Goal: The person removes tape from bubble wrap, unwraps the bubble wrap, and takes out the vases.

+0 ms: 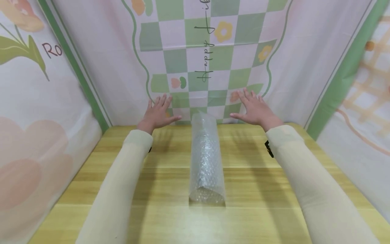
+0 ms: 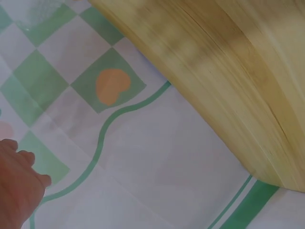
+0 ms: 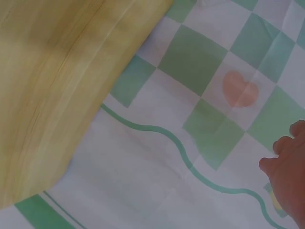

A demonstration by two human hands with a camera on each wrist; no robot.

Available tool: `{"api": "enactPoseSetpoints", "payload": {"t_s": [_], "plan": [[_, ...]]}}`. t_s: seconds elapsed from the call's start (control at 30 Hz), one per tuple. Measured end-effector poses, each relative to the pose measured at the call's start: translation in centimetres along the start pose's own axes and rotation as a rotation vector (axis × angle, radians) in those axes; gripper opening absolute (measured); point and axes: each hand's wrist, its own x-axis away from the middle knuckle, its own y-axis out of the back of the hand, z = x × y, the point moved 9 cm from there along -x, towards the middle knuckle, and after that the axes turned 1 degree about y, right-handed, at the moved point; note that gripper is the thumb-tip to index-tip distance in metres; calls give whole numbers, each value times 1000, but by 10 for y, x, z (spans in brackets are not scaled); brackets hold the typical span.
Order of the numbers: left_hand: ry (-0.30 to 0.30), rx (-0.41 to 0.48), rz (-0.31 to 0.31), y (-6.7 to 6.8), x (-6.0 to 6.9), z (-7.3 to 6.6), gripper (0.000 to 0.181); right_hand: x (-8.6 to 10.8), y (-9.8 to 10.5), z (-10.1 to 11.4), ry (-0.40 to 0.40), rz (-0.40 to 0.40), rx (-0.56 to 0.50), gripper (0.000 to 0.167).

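A roll of clear bubble wrap [image 1: 206, 159] lies lengthwise on the wooden table, its open end toward the viewer. To its left, the left hand [image 1: 158, 113] is held over the far table edge with fingers spread, touching nothing that I can see. The right hand [image 1: 254, 110] mirrors it on the other side, fingers also spread and holding nothing. In the left wrist view part of the left hand [image 2: 19, 186] shows at the lower left. The right wrist view has part of the right hand [image 3: 288, 171] at the right edge.
The wooden table [image 1: 170, 220] reaches back to a checkered, flower-printed cloth [image 1: 173, 61] hanging behind it. Printed cloths also hang on the left [image 1: 70, 101] and right [image 1: 350, 135] sides. A black item [image 1: 269, 149] shows at the right sleeve cuff.
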Motion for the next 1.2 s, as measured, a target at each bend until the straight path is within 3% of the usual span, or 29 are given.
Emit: {"api": "enactPoseSetpoints", "payload": {"t_s": [0.37, 0.57, 0.9, 1.2], "plan": [[8, 169, 11, -2, 5, -3, 96, 3, 4, 16, 59, -8, -44, 97], [-28, 221, 23, -10, 10, -10, 95, 10, 3, 29, 107, -1, -29, 96], [-38, 258, 41, -19, 22, -19, 100, 24, -1, 44, 183, -52, 34, 94], [-92, 248, 60, -30, 36, -38, 95, 42, -12, 55, 162, -14, -55, 91]]}}
